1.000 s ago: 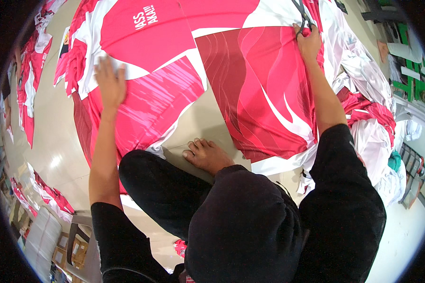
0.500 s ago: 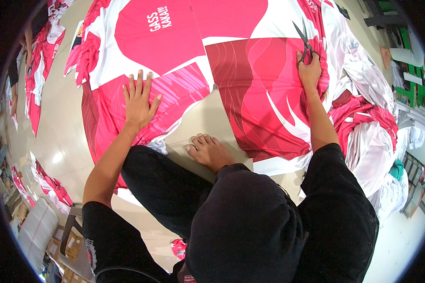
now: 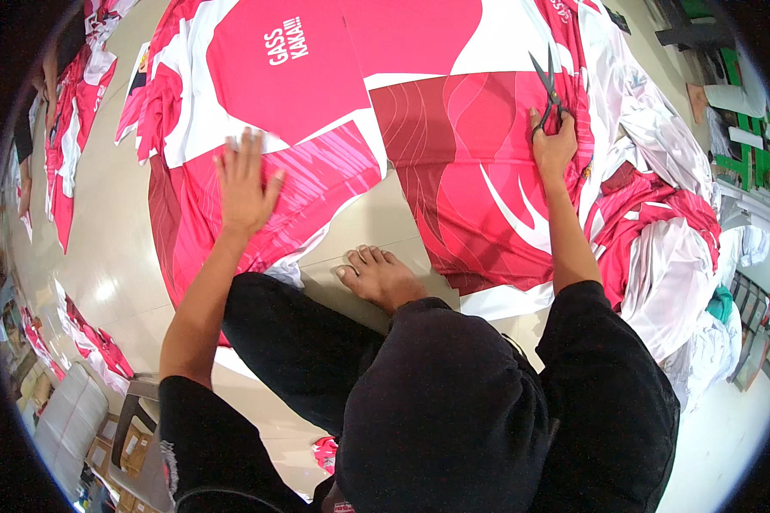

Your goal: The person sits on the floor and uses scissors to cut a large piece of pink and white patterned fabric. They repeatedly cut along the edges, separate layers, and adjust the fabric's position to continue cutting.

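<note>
Printed red and white fabric [image 3: 291,85] lies spread over the floor in front of me. My left hand [image 3: 246,190] is over its left part with the fingers stretched out, blurred a little at the tips. A dark red and red patterned panel [image 3: 479,179] with white flame shapes lies to the right. Over that panel's right side my right hand [image 3: 556,150] grips black scissors [image 3: 549,90] by the handles. Their blades point away from me and stand slightly apart. I cannot tell whether the blades touch the cloth.
White and red cloth [image 3: 667,274] is heaped at the right. My bare foot [image 3: 381,278] rests on the tiled floor [image 3: 359,218] between the fabric parts. Another person's arm [image 3: 50,85] is near more red cloth [image 3: 73,145] at the far left. A chair [image 3: 137,419] stands at the lower left.
My left hand has slid slightly left. My right hand, with the scissors, has moved a little left and nearer to me. The right panel's lower edge has shifted slightly.
</note>
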A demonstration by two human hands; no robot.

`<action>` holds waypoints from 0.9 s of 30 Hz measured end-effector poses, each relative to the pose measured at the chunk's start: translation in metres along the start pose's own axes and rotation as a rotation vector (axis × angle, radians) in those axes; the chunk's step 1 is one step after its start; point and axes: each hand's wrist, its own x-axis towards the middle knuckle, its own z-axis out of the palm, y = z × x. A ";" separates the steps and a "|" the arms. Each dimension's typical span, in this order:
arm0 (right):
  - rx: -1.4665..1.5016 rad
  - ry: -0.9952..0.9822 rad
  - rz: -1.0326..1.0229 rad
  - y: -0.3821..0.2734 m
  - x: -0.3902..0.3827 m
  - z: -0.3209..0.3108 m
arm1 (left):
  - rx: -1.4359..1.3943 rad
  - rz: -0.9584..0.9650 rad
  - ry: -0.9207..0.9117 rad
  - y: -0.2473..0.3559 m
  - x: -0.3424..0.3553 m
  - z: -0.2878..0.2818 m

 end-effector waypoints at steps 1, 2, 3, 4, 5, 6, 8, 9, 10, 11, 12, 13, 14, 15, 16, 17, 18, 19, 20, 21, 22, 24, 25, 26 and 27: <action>0.010 -0.024 0.046 -0.002 -0.009 -0.004 | -0.013 -0.135 -0.004 -0.010 0.003 0.002; -0.003 -0.035 0.054 -0.003 -0.019 -0.010 | -0.007 -0.242 0.046 -0.021 0.005 0.003; 0.034 -0.038 0.065 -0.003 -0.030 -0.016 | 0.008 -0.329 0.114 -0.032 0.004 0.005; 0.070 -0.036 0.069 -0.002 -0.041 -0.020 | -0.007 -0.352 0.119 -0.043 0.000 0.006; 0.104 -0.035 0.072 -0.001 -0.052 -0.025 | -0.015 -0.352 0.140 -0.053 -0.008 0.006; 0.103 -0.031 0.037 0.001 -0.064 -0.029 | -0.036 -0.410 0.133 -0.060 -0.016 0.007; 0.108 -0.026 -0.029 0.007 -0.088 -0.037 | -0.017 -0.371 0.123 -0.068 -0.032 0.008; 0.084 -0.025 -0.058 0.010 -0.099 -0.040 | -0.011 -0.391 0.101 -0.070 -0.038 0.008; 0.060 -0.023 -0.088 0.012 -0.110 -0.043 | 0.008 -0.363 0.109 -0.071 -0.042 0.008; 0.037 -0.021 -0.118 0.015 -0.119 -0.046 | 0.008 -0.383 0.092 -0.070 -0.043 0.007; 0.005 -0.038 -0.087 0.017 -0.126 -0.049 | 0.015 -0.394 0.074 -0.067 -0.043 0.005; -0.008 -0.034 -0.084 0.020 -0.132 -0.052 | 0.024 -0.403 0.076 -0.063 -0.040 0.002; -0.018 -0.022 -0.078 0.021 -0.137 -0.054 | 0.056 -0.375 0.059 -0.059 -0.034 -0.002; -0.026 -0.016 -0.069 0.022 -0.140 -0.056 | 0.092 -0.349 0.062 -0.052 -0.027 -0.007; -0.030 -0.014 -0.063 0.023 -0.142 -0.058 | 0.133 -0.381 -0.002 -0.043 -0.021 -0.013; -0.033 0.001 -0.069 0.023 -0.143 -0.060 | 0.030 -0.223 0.078 -0.032 -0.016 -0.019; -0.032 0.014 -0.071 0.021 -0.143 -0.062 | -0.065 -0.122 0.095 -0.020 -0.009 -0.027; -0.029 0.026 -0.071 0.017 -0.143 -0.063 | -0.157 -0.022 0.111 -0.005 -0.003 -0.035; -0.009 0.029 -0.054 0.011 -0.143 -0.064 | -0.211 0.008 -0.030 0.009 0.001 -0.045; 0.012 0.030 -0.037 0.002 -0.144 -0.064 | -0.264 0.036 -0.172 0.026 0.002 -0.055; 0.032 0.029 -0.004 -0.007 -0.145 -0.065 | -0.331 0.093 -0.266 0.046 0.002 -0.061; 0.206 -0.173 0.135 -0.032 -0.154 -0.067 | -0.363 0.126 -0.386 0.087 -0.001 -0.064; 0.274 -0.277 0.213 -0.047 -0.160 -0.068 | -0.344 0.130 -0.397 0.102 -0.002 -0.061; 0.415 -0.408 0.270 -0.062 -0.169 -0.069 | -0.336 0.150 -0.364 0.117 -0.003 -0.057; 0.540 -0.542 0.311 -0.078 -0.178 -0.070 | -0.329 0.175 -0.319 0.126 -0.005 -0.053</action>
